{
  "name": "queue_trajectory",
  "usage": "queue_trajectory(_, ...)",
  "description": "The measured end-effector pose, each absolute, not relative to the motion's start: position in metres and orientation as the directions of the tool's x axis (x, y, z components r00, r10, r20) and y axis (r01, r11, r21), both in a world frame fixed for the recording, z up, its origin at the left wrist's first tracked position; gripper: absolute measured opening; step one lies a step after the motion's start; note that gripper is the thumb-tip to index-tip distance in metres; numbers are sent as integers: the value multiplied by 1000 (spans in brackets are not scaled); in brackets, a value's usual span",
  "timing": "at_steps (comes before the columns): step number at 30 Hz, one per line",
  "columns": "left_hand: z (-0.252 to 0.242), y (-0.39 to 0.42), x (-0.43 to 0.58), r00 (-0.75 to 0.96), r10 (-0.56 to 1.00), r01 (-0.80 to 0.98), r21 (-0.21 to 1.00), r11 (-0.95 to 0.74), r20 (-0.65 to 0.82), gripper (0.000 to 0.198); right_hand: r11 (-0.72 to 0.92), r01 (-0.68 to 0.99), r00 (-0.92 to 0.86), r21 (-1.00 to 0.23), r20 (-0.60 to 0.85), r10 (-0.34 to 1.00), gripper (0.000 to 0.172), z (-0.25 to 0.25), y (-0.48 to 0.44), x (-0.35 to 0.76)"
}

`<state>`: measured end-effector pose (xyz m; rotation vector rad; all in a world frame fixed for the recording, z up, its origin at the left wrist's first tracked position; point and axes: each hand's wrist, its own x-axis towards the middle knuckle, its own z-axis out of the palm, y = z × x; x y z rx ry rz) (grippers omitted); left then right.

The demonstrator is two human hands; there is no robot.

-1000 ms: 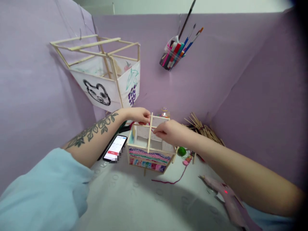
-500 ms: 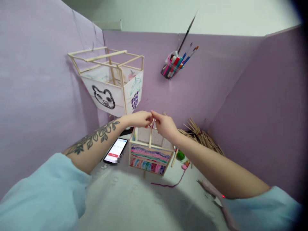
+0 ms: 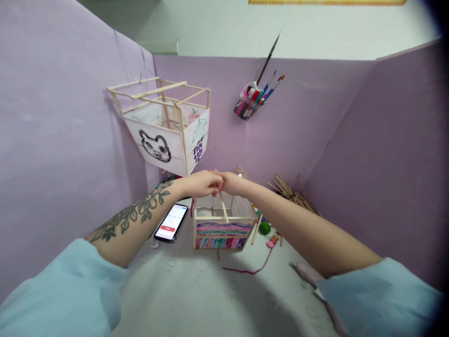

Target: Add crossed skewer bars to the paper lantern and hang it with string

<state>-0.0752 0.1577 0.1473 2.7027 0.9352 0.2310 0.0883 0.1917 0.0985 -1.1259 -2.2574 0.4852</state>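
From the head camera: the left hand (image 3: 202, 184) and right hand (image 3: 232, 183) meet fingertip to fingertip, both pinched narrow on the top of a thin wooden stick (image 3: 223, 207). That stick leans down into the striped box (image 3: 222, 229), which stands on the table (image 3: 196, 290). The risk as I judge it: a slip of the pinch and the stick tips over. Count: one striped box, one phone (image 3: 170, 222), one hanging lantern (image 3: 168, 126), one pen cup (image 3: 249, 100), one stick pile (image 3: 294, 194).
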Motion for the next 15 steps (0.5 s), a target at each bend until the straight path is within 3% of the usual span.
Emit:
queue_trajectory(3,149,162,-79,729,680,625,325,-710,84,17,537,548,-430,-641,335,838,29,97,193,93)
queue_trajectory(9,144,180,-76,495,846,743,408,-531,199,16,440,353,-405,-826,289,868,39,89,183,91)
queue_trajectory(15,144,180,-64,450,866,716,490,-497,220,11,298,338,-356,-893,172,919,33,101,176,90)
